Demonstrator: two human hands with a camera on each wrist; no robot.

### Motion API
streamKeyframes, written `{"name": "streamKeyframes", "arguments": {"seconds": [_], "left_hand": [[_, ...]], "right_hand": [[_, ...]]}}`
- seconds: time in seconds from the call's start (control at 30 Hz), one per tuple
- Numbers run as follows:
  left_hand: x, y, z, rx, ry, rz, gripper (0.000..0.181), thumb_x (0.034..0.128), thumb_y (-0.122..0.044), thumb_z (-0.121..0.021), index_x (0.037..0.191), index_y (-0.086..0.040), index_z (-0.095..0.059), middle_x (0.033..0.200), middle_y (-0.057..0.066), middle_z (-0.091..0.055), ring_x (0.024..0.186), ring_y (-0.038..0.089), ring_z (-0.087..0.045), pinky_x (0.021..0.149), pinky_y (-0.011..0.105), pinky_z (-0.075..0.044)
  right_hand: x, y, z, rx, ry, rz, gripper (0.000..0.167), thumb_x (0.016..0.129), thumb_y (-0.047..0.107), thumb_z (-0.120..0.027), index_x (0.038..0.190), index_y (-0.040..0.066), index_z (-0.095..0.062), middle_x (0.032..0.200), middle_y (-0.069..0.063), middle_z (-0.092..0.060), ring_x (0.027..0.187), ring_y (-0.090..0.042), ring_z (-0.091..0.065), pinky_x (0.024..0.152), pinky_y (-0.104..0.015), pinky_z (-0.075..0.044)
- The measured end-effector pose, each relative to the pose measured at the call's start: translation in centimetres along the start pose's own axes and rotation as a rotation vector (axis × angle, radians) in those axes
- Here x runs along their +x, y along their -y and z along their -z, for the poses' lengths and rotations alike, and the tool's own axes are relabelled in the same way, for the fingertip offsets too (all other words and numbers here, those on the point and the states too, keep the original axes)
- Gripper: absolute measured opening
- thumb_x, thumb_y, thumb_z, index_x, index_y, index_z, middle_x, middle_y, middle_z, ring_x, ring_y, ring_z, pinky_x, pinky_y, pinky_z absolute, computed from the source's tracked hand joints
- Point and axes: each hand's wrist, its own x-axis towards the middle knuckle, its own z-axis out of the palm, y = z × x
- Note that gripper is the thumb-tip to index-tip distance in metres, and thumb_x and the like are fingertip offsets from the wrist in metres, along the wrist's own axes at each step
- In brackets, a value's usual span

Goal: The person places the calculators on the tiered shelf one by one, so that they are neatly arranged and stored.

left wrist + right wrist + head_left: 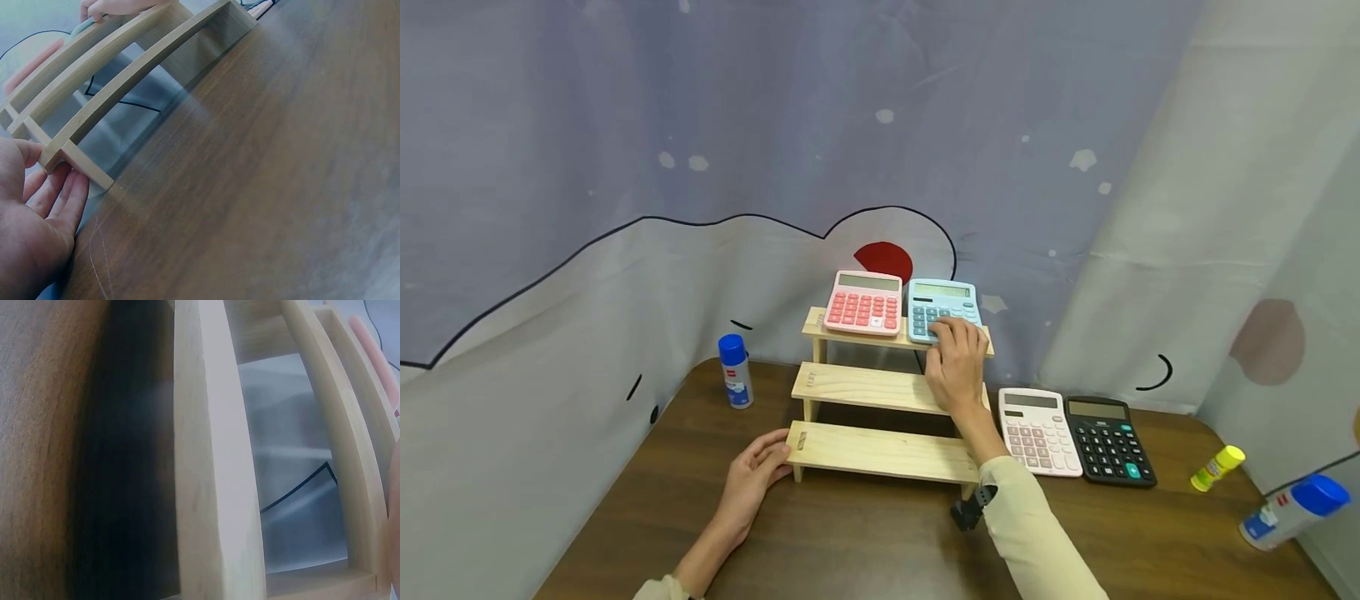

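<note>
A three-step wooden display stand (880, 454) is on the table, its left end held by my left hand (752, 479). In the left wrist view, the thumb of that hand (31, 212) lies against the board's end, with the fingers beneath. On the top step, a light blue calculator (942, 293) leans back beside a pink calculator (863, 304). My right hand (957, 362) touches the blue calculator's lower keys with bent fingers; it covers the lower right keys. A digit shows at the right of the blue calculator's display. The right wrist view shows mainly the stand's boards (219, 450).
Right of the stand, a pale pink-white calculator (1039, 433) and a black calculator (1111, 442) lie on the brown table (850, 533). A yellow glue stick (1217, 468) and a blue-capped bottle (1292, 512) lie farther right. Another blue-capped bottle (735, 372) stands at the back left, near a printed curtain (737, 275).
</note>
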Motion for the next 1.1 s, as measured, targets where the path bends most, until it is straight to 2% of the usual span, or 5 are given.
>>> {"name": "streamKeyframes", "arguments": {"seconds": [0.53, 0.83, 1.1], "left_hand": [[-0.04, -0.36, -0.09, -0.001, 0.004, 0.004, 0.047, 0.0990, -0.025, -0.063, 0.140, -0.005, -0.052, 0.124, 0.011, -0.062, 0.103, 0.005, -0.064, 0.091, 0.024, -0.056], [-0.01, -0.30, -0.09, 0.003, -0.005, 0.005, 0.047, 0.0987, -0.025, -0.064, 0.140, -0.005, -0.053, 0.125, 0.012, -0.062, 0.103, 0.005, -0.065, 0.090, 0.024, -0.056], [-0.09, -0.32, 0.00, -0.007, -0.008, 0.000, 0.047, 0.0986, -0.024, -0.064, 0.140, -0.004, -0.053, 0.122, 0.011, -0.063, 0.103, 0.006, -0.065, 0.090, 0.025, -0.056]], "right_hand": [[0.05, 0.03, 0.11, -0.020, 0.019, -0.023, 0.027, 0.088, 0.018, -0.048, 0.104, 0.007, -0.066, 0.116, -0.012, -0.063, 0.115, -0.032, -0.052, 0.103, -0.050, -0.032], [-0.01, -0.01, 0.12, -0.066, 0.032, 0.006, 0.031, 0.089, 0.031, -0.056, 0.108, 0.008, -0.064, 0.120, -0.013, -0.060, 0.115, -0.032, -0.051, 0.106, -0.052, -0.032], [-0.08, -0.05, -0.01, -0.057, 0.000, 0.023, 0.033, 0.088, 0.034, -0.060, 0.106, 0.007, -0.065, 0.116, -0.014, -0.060, 0.112, -0.034, -0.052, 0.105, -0.053, -0.033]]}}
